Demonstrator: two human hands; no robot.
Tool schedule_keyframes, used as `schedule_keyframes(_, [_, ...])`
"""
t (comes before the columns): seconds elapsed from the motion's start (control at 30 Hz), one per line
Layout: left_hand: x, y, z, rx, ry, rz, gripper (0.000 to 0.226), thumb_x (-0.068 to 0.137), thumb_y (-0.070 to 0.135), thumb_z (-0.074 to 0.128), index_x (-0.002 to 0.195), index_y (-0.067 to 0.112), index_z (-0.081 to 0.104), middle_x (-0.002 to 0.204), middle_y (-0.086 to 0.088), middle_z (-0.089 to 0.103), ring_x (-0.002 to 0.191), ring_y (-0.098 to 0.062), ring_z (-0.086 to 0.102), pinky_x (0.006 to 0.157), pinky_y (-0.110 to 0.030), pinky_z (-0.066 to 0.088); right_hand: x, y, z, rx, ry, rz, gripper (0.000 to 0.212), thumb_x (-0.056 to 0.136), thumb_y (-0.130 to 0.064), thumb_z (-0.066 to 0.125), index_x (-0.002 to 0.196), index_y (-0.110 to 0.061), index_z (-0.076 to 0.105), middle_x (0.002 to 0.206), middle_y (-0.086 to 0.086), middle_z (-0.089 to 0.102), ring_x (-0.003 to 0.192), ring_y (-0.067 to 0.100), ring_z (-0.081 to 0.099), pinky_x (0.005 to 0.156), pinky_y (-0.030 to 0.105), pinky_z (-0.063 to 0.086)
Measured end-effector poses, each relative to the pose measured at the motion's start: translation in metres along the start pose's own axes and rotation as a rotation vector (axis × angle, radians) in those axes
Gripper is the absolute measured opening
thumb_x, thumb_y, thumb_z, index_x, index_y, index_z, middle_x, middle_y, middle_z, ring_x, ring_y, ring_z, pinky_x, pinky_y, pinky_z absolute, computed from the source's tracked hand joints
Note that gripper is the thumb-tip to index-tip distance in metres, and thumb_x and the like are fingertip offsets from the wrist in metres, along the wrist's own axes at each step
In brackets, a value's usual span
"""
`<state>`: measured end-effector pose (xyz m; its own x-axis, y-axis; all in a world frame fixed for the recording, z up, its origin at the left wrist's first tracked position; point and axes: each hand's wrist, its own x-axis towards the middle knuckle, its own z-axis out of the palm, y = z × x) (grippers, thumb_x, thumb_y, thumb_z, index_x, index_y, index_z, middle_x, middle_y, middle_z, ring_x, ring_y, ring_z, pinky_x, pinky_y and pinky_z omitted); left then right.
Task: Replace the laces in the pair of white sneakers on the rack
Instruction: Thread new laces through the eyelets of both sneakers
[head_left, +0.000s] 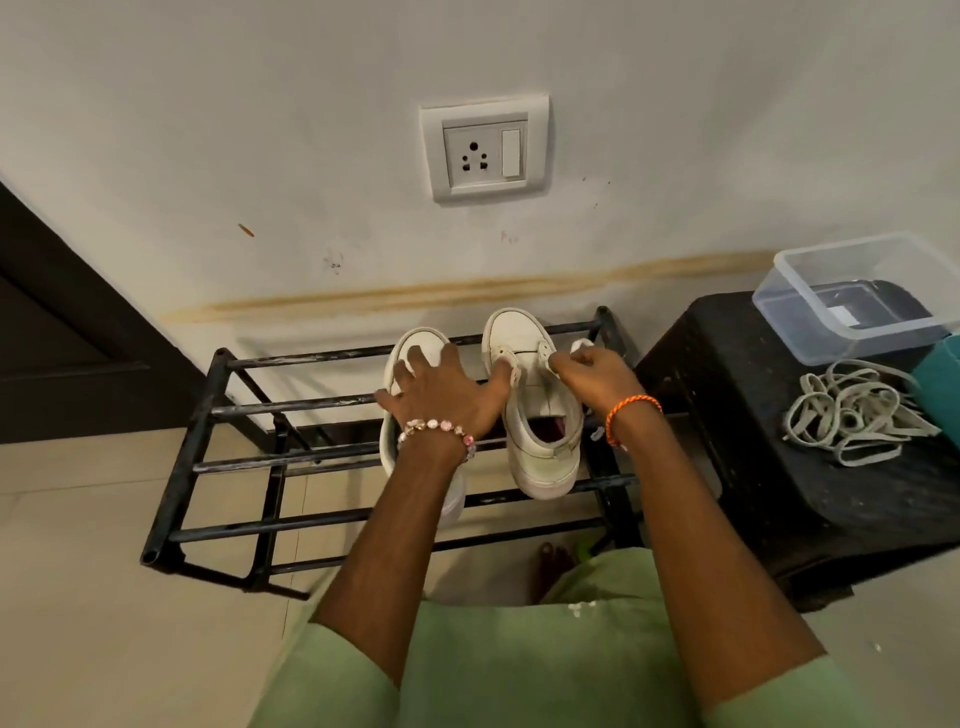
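Two white sneakers stand side by side on the black metal rack (291, 405), toes toward the wall. My left hand (447, 395) lies spread flat over the left sneaker (415, 343), and its thumb touches the left eyelet flap of the right sneaker (524, 332). The right sneaker's eyelets show no lace. My right hand (592, 374) is curled at that shoe's right eyelet flap, pinching a small white piece (582, 344) that looks like a lace end. A tangled pile of greyish laces (857, 410) lies on the black stool (727, 395) to the right.
A clear plastic container (852, 296) sits at the back of the stool, with a teal object (943, 379) at the frame's right edge. A wall socket (485, 150) is above the rack. A dark door (62, 338) is on the left. My foot (553, 566) stands below the rack on the tiled floor.
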<state>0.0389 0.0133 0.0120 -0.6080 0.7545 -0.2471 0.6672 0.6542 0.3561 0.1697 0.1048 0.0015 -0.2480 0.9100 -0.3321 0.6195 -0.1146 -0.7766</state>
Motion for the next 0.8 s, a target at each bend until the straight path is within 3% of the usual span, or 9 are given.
schedule_keyframes(0.07, [0.001, -0.016, -0.006, -0.053, -0.036, -0.068, 0.07, 0.084, 0.06, 0.039, 0.143, 0.023, 0.032, 0.15, -0.013, 0.025, 0.138, -0.036, 0.021, 0.11, -0.059, 0.015, -0.001, 0.0, 0.0, 0.073, -0.024, -0.03, 0.029, 0.087, -0.036, 0.055, 0.099, -0.012, 0.065, 0.094, 0.006, 0.063, 0.091, 0.023, 0.059, 0.077, 0.032, 0.047])
schedule_keyframes(0.13, [0.004, -0.032, -0.01, -0.196, -0.108, -0.121, 0.075, 0.075, 0.052, 0.043, 0.143, 0.022, 0.032, 0.144, -0.014, 0.033, 0.132, -0.037, 0.033, 0.108, -0.052, 0.028, -0.002, 0.001, -0.001, 0.109, -0.134, -0.02, 0.025, 0.087, -0.034, 0.056, 0.101, -0.015, 0.063, 0.095, 0.005, 0.063, 0.09, 0.022, 0.06, 0.074, 0.033, 0.05])
schedule_keyframes(0.23, [0.01, -0.044, -0.015, -0.406, -0.13, -0.072, 0.061, 0.084, 0.026, 0.054, 0.142, 0.018, 0.038, 0.144, -0.012, 0.04, 0.128, -0.031, 0.042, 0.102, -0.035, 0.037, -0.003, 0.003, 0.005, -0.1, -0.196, -0.019, 0.042, 0.085, -0.018, 0.06, 0.126, -0.012, 0.054, 0.104, 0.008, 0.061, 0.082, 0.016, 0.059, 0.061, 0.024, 0.046])
schedule_keyframes(0.33, [0.01, -0.054, -0.017, -0.428, -0.106, -0.015, 0.051, 0.087, 0.011, 0.057, 0.137, 0.013, 0.046, 0.14, -0.013, 0.046, 0.126, -0.028, 0.046, 0.099, -0.03, 0.039, -0.007, 0.001, 0.008, -0.119, -0.049, -0.087, 0.031, 0.089, -0.012, 0.054, 0.118, -0.007, 0.062, 0.098, 0.012, 0.063, 0.084, 0.021, 0.058, 0.071, 0.026, 0.045])
schedule_keyframes(0.43, [0.006, -0.064, -0.016, -0.489, 0.011, -0.024, 0.05, 0.084, -0.007, 0.05, 0.132, 0.007, 0.052, 0.137, -0.014, 0.05, 0.126, -0.027, 0.046, 0.1, -0.027, 0.037, -0.013, -0.001, 0.014, -0.068, -0.064, -0.121, 0.022, 0.088, -0.007, 0.052, 0.105, -0.007, 0.066, 0.087, 0.011, 0.063, 0.086, 0.026, 0.06, 0.07, 0.026, 0.042])
schedule_keyframes(0.7, [0.02, -0.107, -0.037, -0.456, 0.082, -0.058, 0.056, 0.081, -0.011, 0.048, 0.134, 0.007, 0.051, 0.138, -0.014, 0.05, 0.127, -0.029, 0.046, 0.105, -0.031, 0.037, -0.024, -0.006, 0.046, 0.018, -0.009, -0.202, 0.021, 0.086, 0.0, 0.051, 0.1, -0.002, 0.067, 0.083, 0.01, 0.062, 0.075, 0.02, 0.055, 0.053, 0.017, 0.038])
schedule_keyframes(0.8, [0.024, -0.117, -0.042, -0.458, 0.024, -0.075, 0.054, 0.082, -0.009, 0.051, 0.132, 0.008, 0.053, 0.136, -0.013, 0.052, 0.124, -0.028, 0.048, 0.101, -0.031, 0.04, -0.021, -0.006, 0.041, 0.072, -0.11, -0.135, 0.009, 0.085, -0.007, 0.057, 0.087, -0.012, 0.064, 0.078, 0.006, 0.063, 0.07, 0.019, 0.059, 0.056, 0.024, 0.045])
